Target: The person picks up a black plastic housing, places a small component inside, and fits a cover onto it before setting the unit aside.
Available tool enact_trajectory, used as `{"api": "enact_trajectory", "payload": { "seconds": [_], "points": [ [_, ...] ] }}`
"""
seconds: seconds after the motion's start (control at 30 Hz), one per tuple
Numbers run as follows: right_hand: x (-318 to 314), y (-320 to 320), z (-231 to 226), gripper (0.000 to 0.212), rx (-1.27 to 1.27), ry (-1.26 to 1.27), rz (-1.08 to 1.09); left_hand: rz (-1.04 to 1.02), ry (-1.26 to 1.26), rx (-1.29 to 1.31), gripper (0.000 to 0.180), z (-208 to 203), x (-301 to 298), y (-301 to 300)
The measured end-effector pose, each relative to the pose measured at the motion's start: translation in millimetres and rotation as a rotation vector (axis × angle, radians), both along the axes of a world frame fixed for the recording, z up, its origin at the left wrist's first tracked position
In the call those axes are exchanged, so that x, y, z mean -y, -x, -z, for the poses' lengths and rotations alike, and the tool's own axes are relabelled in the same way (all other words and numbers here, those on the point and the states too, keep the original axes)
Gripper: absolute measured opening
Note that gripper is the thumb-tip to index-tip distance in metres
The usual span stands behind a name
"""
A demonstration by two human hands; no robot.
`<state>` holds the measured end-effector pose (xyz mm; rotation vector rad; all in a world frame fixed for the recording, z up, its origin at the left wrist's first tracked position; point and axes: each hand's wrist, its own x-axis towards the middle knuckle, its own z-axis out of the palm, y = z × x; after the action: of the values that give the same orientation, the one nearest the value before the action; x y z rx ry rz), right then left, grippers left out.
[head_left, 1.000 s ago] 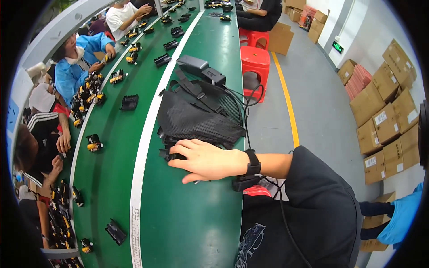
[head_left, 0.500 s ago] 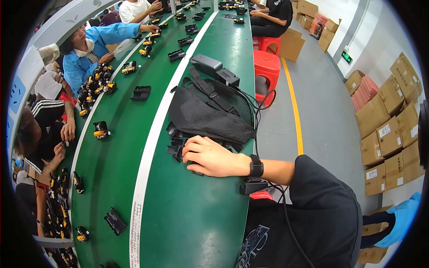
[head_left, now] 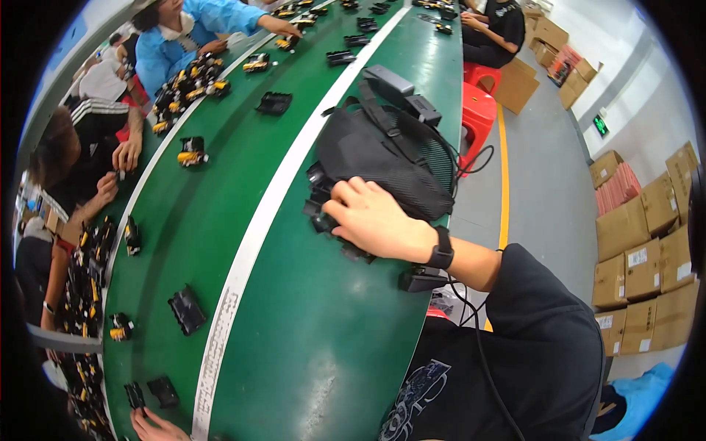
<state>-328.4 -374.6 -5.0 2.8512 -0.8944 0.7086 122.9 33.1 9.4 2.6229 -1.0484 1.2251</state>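
Right hand [head_left: 379,222]: fingers curled over small black pieces [head_left: 315,208] at near-left edge of black bag [head_left: 382,151]; grip hidden, can't tell. Left hand [head_left: 156,428], far lower left of bag: fingertips slightly apart at dark part [head_left: 134,395]; can't tell if held. Progress, from where I stand: pieces bunched beside bag, none seen lifted clear. Left of bag, past white strip [head_left: 259,235]: loose black shells [head_left: 187,309], plus yellow-black units [head_left: 193,153], seemingly further built.

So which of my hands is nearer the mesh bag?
Right: your right hand is at the lower edge of the mesh bag; what looks like your left hand is far off at the picture's bottom left.
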Motion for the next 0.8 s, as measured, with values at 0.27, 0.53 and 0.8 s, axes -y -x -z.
{"api": "enact_trajectory", "payload": {
  "seconds": [0.27,0.53,0.8],
  "points": [
    [-8,5,-32,0.023,-0.086,-0.106,0.006,0.574,0.144,-0.447,0.017,-10,109,149],
    [-25,-36,-45,0.021,-0.108,-0.296,-0.211,0.656,0.143,-0.700,0.021,29,101,168],
    [-39,-66,-56,0.013,-0.313,-0.322,-0.531,0.813,0.195,-0.819,0.023,32,100,172]
  ]
}}
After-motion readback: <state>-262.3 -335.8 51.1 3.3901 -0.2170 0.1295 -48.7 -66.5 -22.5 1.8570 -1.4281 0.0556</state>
